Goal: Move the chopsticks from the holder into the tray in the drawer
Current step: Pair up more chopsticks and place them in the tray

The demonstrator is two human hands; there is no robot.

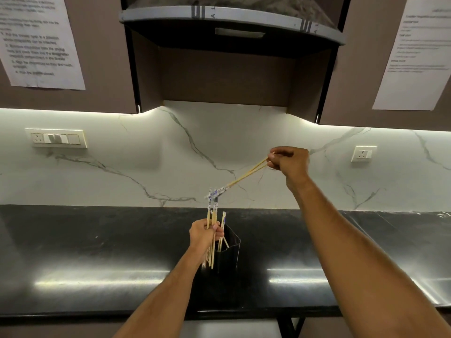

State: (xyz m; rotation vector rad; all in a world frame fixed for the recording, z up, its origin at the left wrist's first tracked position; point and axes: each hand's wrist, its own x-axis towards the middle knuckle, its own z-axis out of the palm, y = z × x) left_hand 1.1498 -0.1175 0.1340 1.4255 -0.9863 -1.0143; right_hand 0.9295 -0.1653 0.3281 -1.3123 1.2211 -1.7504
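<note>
several chopsticks are sitting bunched in the person's left hand (pixel 204 233), fingers curled round the bundle (pixel 211 215) about mid-length, patterned ends pointing up, plain tips hanging down just in front of the black holder (pixel 229 245). a few more chopsticks (pixel 223 230) are leaning inside the holder, which is standing on the dark counter (pixel 97 240) just right of that hand.

moving right, the right hand (pixel 289 161) is pinching a pair of chopsticks (pixel 246 175) by the plain tips, fingers closed tight on them, and the pair is slanting down and left so the patterned ends are nearly meeting the top of the left hand's bundle. whether they're actually touching is hard to tell.

looks like the person is collecting sticks into one hand before carrying them off, and the drawer and tray aren't in view at all. to do this bit well, the pair probably wants to swing upright so it's lying parallel with the bundle, patterned ends matching, before the left hand loosens enough to take it in. loosening too much and the bundle is likely slipping onto the counter. the ones left in the holder are probably easier grabbed together than singly, and keeping everything facing one way should be making the tray part simpler.
</note>
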